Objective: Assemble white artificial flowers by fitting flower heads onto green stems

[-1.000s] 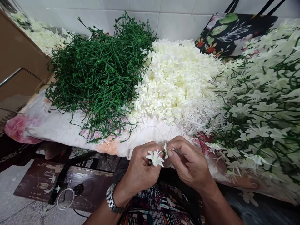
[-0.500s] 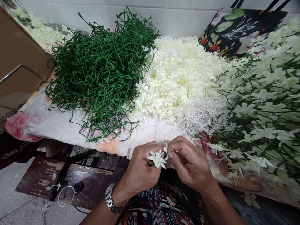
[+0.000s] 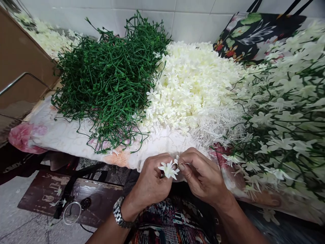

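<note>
Low in the middle of the head view, my left hand (image 3: pixel 153 176) is closed around an artificial white flower (image 3: pixel 169 170), whose petals stick out beside the thumb. My right hand (image 3: pixel 203 174) meets it, thumb and forefinger pinched on a thin white stamen piece (image 3: pixel 183 164). Between the two hands a second small white blossom (image 3: pixel 176 160) shows, partly hidden by fingers. Beyond them lie a heap of loose white blossoms (image 3: pixel 195 81), a patch of white stamens (image 3: pixel 220 125) and a tangled pile of green plastic stems (image 3: pixel 106 74).
Finished-looking white flowers on green stems (image 3: pixel 284 118) crowd the right side. A floral cloth (image 3: pixel 68 135) covers the work surface. At the left stands a cardboard box (image 3: pixel 25 44) by a metal rod; a black floral bag (image 3: pixel 256 37) leans on the tiled wall. Below left is a brown wooden bench (image 3: pixel 101 200).
The view has shifted slightly. Both hands stay together in nearly the same pose, with the flower still in the left and the pinch of the right kept.
</note>
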Tool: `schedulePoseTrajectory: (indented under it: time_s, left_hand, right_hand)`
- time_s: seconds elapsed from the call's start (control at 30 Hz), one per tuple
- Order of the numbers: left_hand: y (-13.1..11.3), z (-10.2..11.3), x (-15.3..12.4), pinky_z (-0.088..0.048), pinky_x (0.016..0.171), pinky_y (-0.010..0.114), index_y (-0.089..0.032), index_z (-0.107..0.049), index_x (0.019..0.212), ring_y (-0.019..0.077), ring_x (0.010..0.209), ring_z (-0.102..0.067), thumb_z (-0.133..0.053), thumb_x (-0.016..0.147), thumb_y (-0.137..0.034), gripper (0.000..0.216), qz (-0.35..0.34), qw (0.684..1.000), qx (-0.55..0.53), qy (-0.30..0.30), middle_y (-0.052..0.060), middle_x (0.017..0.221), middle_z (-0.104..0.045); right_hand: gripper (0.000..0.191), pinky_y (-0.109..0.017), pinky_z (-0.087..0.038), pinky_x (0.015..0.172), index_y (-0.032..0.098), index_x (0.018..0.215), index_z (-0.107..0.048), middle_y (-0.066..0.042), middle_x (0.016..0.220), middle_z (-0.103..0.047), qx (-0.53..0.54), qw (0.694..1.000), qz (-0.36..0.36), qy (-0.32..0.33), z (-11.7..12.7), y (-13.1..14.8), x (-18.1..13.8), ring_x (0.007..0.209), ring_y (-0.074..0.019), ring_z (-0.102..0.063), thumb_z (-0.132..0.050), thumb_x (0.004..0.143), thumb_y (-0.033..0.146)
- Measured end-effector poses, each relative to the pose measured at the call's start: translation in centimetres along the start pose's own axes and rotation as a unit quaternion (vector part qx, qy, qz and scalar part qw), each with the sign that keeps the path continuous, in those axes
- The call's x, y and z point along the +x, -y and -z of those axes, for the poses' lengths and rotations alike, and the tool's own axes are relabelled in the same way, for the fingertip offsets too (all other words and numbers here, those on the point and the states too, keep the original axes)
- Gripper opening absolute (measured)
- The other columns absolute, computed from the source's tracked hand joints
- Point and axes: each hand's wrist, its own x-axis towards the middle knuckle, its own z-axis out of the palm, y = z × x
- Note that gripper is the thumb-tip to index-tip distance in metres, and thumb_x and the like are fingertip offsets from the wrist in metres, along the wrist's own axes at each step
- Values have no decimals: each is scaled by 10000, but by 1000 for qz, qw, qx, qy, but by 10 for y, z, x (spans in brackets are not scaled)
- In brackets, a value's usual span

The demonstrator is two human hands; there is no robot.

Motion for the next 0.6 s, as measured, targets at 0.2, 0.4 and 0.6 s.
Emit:
schedulePoseTrajectory:
  time_s: [0.2, 0.4, 0.6]
  left_hand:
    - [0, 6, -1, -287, 451, 203, -159, -547, 621, 76, 485, -337, -553, 732, -256, 147, 106, 981, -150, -56, -48, 519, -410]
    - [-9, 2, 2, -214, 395, 198, -184, -435, 534, 45, 400, -204, -578, 667, -282, 219, 194, 954, -216, -68, -98, 429, -260]
    - [-14, -2, 3, -195, 403, 204, -192, -354, 467, 45, 394, -187, -476, 671, -207, 238, 210, 965, -150, -47, -94, 402, -256]
  right_hand:
    - [170, -297, -476, 718, 187, 1040, -560, -52, 889, -566, 57, 996, -70, -19, 13, 2, 0, 807, -158, -549, -499, 895, 251]
    - [466, -302, -505, 751, 212, 1219, -521, -62, 1008, -598, 68, 992, -107, 14, 9, 7, 7, 841, -165, -567, -645, 803, 383]
    - [203, -277, -504, 682, 189, 1007, -631, -36, 838, -645, 147, 962, -228, 19, 6, 4, 8, 721, -143, -602, -577, 823, 258]
